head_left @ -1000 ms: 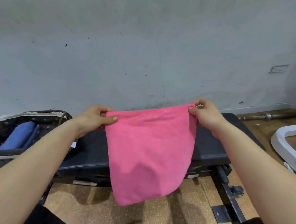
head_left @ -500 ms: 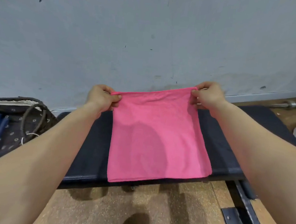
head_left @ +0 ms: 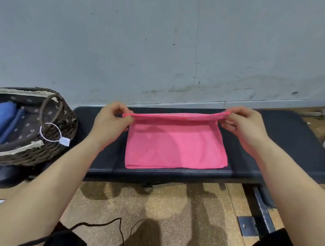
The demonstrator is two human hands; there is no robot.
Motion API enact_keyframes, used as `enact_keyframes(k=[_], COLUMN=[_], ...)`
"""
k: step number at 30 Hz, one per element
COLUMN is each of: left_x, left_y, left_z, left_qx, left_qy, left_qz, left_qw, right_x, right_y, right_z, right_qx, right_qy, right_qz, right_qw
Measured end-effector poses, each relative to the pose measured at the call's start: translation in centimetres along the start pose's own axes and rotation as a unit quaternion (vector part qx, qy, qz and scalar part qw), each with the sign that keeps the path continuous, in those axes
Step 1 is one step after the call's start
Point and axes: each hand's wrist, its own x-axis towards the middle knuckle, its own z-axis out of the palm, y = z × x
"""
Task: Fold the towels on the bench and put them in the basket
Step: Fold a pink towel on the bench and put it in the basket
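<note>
Pink terry towel (head_left: 176, 145) (folded rectangle) on padded bench (head_left: 284, 135); left hand (head_left: 109, 122) and right hand (head_left: 243, 126) pinch its corners.

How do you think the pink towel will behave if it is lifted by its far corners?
Probably floppy: the pink towel bends from its raised edge, pinched by the left hand and right hand, down onto the bench. Likely light, since fingertip pinches hold that edge up. Its doubled layers may slip apart.

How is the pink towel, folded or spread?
Folded, it seems: the pink towel shows layers at its far edge, pinched by left hand and right hand.
</note>
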Motion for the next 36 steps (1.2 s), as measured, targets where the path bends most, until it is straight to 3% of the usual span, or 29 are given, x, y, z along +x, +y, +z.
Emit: enact_keyframes(k=[5, 8, 11, 18, 23, 29, 31, 36], left_x=[-5.3, -6.9, -7.9, -8.9, -9.3, -9.6, -9.3, -8.5], left_y=[-1.9, -2.5, -3.3, -3.2, -3.5, -0.4, 2.0, 3.4], left_z=[-0.9, -1.0, -1.6, -1.7, -1.5, -0.8, -0.3, 2.9], left_qx=[0.134, 0.207, 0.274, 0.308, 0.435, 0.529, 0.53, 0.437], left_qy=[-0.061, -0.096, -0.134, -0.116, -0.181, -0.209, -0.182, -0.123], left_qz=[0.043, 0.083, 0.12, 0.172, 0.186, 0.133, 0.126, 0.161], left_qw=[0.988, 0.97, 0.945, 0.928, 0.862, 0.812, 0.819, 0.876], right_x=[-4.7, -5.8, -6.8, -8.2, -8.4, -9.4, -9.7, -9.8], right_y=[1.7, 3.0, 3.2, 2.6, 3.7, 3.0, 2.1, 1.7], right_z=[-2.4, -2.7, -2.3, -2.7, -3.3, -2.5, -1.3, 3.3], right_qx=[-0.033, -0.177, -0.352, -0.405, -0.479, -0.583, -0.586, -0.557], right_qy=[-0.001, -0.004, -0.042, -0.065, -0.114, -0.093, -0.083, -0.104], right_qz=[0.015, -0.014, -0.072, -0.097, -0.103, -0.138, -0.177, -0.235], right_qw=[0.999, 0.984, 0.932, 0.907, 0.864, 0.795, 0.786, 0.79])
